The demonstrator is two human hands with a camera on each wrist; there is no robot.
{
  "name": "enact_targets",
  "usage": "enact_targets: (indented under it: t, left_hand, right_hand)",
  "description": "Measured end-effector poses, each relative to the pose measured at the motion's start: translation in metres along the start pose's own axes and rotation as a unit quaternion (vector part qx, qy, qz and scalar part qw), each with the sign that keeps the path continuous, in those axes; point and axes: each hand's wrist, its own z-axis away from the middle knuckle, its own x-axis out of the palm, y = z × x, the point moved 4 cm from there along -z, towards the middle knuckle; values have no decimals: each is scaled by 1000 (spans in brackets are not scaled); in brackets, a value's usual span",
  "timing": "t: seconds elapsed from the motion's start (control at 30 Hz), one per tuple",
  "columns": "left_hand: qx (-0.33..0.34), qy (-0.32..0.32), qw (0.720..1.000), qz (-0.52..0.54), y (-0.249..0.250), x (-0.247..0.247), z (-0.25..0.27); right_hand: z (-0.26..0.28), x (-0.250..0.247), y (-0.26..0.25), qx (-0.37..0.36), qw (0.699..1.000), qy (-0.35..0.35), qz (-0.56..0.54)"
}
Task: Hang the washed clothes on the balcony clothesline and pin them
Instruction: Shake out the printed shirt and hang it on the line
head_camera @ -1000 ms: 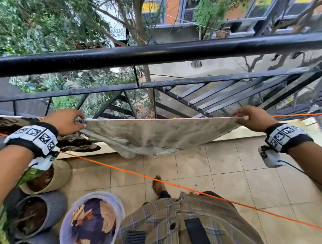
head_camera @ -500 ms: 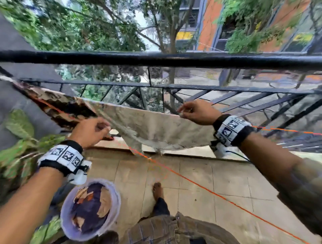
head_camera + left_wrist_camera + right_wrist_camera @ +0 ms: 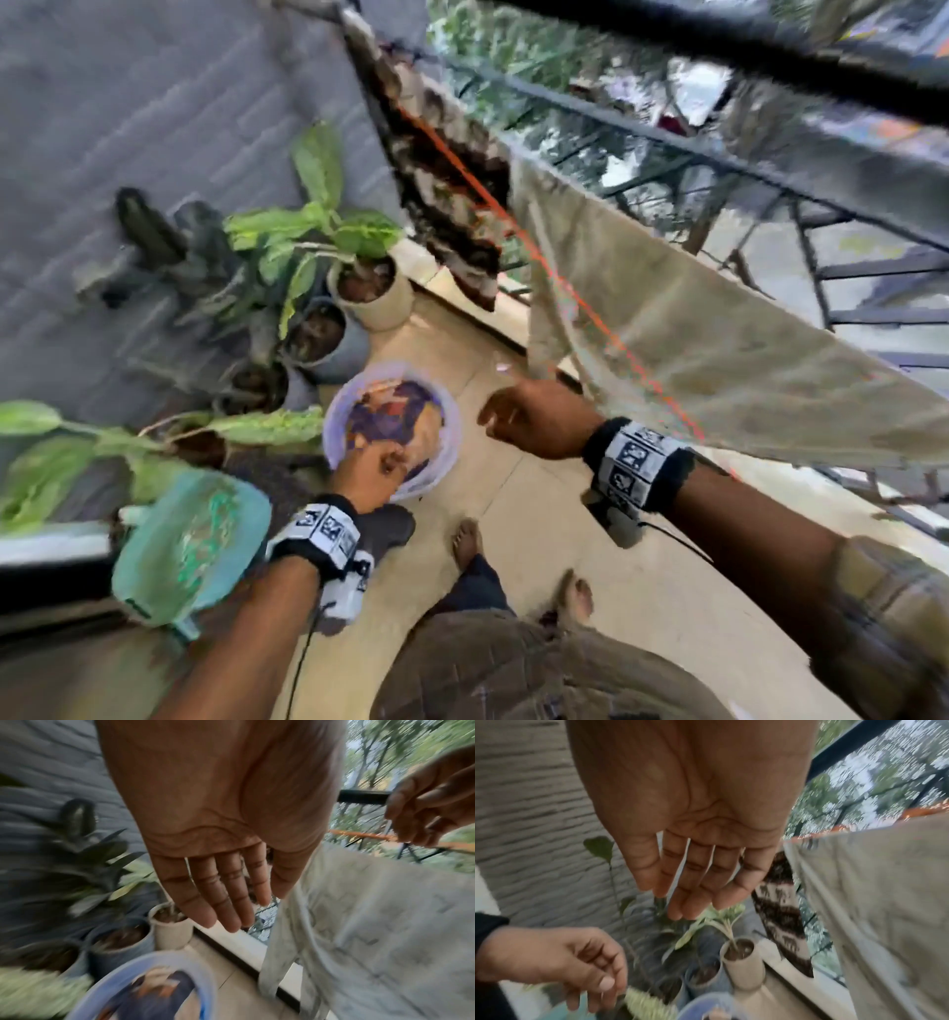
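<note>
A beige cloth hangs spread over the orange clothesline, with a brown patterned cloth beside it toward the wall. On the floor stands a lavender bucket with purple and orange laundry inside. My left hand hovers over the bucket's near rim, fingers straight in the left wrist view, holding nothing. My right hand hangs empty just right of the bucket and below the beige cloth's edge, its fingers relaxed. No pins are visible.
Several potted plants line the grey wall left of the bucket. A teal object sits at the near left. The black railing runs behind the line. My bare feet stand on the tiled floor.
Both hands have let go of the beige cloth and dropped toward the bucket. The view has swung left and down.
</note>
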Motion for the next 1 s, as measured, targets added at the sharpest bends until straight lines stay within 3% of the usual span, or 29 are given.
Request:
enact_targets:
  t: [0.17,0.4,0.53,0.7,0.8,1.0]
  left_hand:
    - [-96,-12,990,107,-65,20,31]
    - [-143,-43,972,180,-153,14,21]
    - [-181,33,954,237,-180,-3,-1]
    - [-185,49,953,233,-191,-2,-53]
    - [-174,40,961,213,-204,24,-109]
    - [-178,111,960,186,-262,80,-207]
  right_hand:
    - [-49,85,10,45,991,-124,8]
    - [-126,151,17,106,972,-210,0]
    - [-175,163,12,139,966,-218,-24]
    - [-243,191,27,129,962,-237,-29]
    - [-298,229,57,118,966,-231,-22]
    - [-403,319,132,101,977,-188,19]
